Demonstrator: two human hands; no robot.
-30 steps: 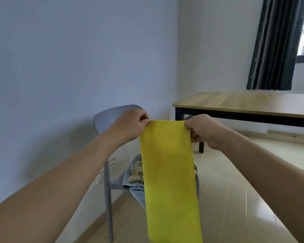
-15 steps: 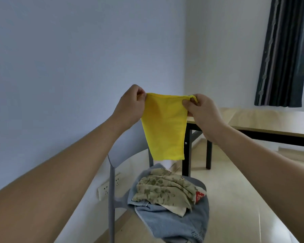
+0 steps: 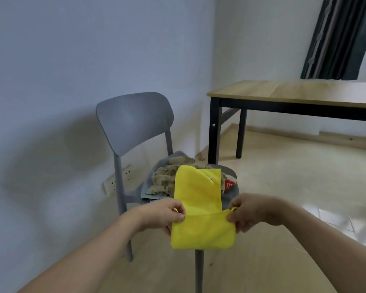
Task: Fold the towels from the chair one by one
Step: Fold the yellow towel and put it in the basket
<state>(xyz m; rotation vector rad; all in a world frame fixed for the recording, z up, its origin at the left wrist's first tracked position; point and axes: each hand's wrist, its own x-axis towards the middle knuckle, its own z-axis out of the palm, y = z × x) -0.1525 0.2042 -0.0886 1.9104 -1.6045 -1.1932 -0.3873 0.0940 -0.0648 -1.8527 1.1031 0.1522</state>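
Observation:
A yellow towel (image 3: 201,208) hangs folded between my hands, just in front of and above the grey chair (image 3: 133,121). My left hand (image 3: 167,214) pinches its left edge at the fold line. At the right edge my right hand (image 3: 249,210) pinches the same line. One flap points away from me over the chair seat, the other hangs down toward the floor. On the seat lies a heap of towels: a beige patterned one (image 3: 167,176) on top of a grey-blue one (image 3: 146,193), partly hidden by the yellow towel.
A wooden table with black legs (image 3: 294,94) stands to the right behind the chair. A power strip (image 3: 116,182) sits against the wall by the chair. Dark curtains (image 3: 338,37) hang at the upper right. The floor is pale and glossy.
The yellow towel, held high as a long strip, has been brought down in front of the chair and is now doubled over. Both hands dropped with it and the view tilted down.

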